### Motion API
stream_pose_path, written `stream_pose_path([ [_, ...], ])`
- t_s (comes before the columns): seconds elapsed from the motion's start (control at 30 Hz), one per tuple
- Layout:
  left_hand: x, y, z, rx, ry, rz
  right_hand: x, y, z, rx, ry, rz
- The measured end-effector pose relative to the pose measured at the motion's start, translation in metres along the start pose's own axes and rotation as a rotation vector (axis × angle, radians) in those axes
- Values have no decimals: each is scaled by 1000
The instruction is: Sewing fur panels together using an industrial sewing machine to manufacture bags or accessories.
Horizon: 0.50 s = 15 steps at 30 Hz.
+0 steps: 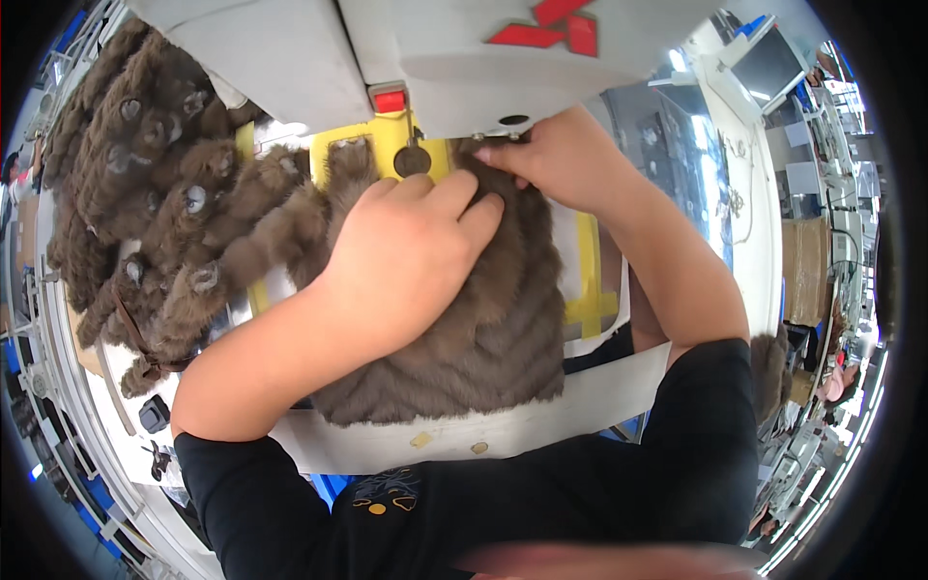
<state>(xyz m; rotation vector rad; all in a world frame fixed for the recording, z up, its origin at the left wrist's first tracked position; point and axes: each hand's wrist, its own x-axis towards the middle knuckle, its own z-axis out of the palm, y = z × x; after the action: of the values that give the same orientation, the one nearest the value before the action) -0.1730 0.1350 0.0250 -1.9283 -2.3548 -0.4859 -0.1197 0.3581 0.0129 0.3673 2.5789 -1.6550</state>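
A brown fur piece (493,329) lies flat on the white sewing machine table (541,411), under the machine's white head (425,53). My left hand (406,256) presses down on the fur with its fingers bent and together. My right hand (551,155) pinches the fur's far edge just below the machine head, beside a round metal part (413,160). Yellow tape guides (590,290) show on the table around the fur.
A heap of sewn brown fur pieces (155,193) with small paw shapes fills the table's left side. A red button (389,100) sits on the machine head. Workshop benches, a monitor (768,63) and cardboard boxes (807,271) stand at the right.
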Motion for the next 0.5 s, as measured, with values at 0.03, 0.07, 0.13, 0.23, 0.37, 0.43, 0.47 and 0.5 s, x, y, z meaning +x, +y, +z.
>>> stream_pose_path([
  [0.03, 1, 0, 0, -4, -49, -16, 1, 0, 4, -127, 68, -188],
  [0.07, 2, 1, -1, 54, -70, 7, 0, 0, 6, -251, 147, -324],
  [0.13, 3, 2, -1, 106, -94, 36, 0, 0, 8, -228, 141, -315],
  [0.23, 4, 2, 1, 129, -96, 20, 2, 2, 4, -285, 142, -220],
  [0.37, 5, 0, 6, 124, -12, 16, 5, 3, 2, -268, 187, -196],
  [0.43, 6, -1, 8, 120, 6, 10, 8, 5, 3, -290, 215, -223],
  [0.47, 6, -2, 8, 130, -9, 1, 10, 6, 4, -305, 248, -267],
  [0.5, 6, -2, 9, 140, -24, -8, 11, 7, 3, -302, 249, -262],
])
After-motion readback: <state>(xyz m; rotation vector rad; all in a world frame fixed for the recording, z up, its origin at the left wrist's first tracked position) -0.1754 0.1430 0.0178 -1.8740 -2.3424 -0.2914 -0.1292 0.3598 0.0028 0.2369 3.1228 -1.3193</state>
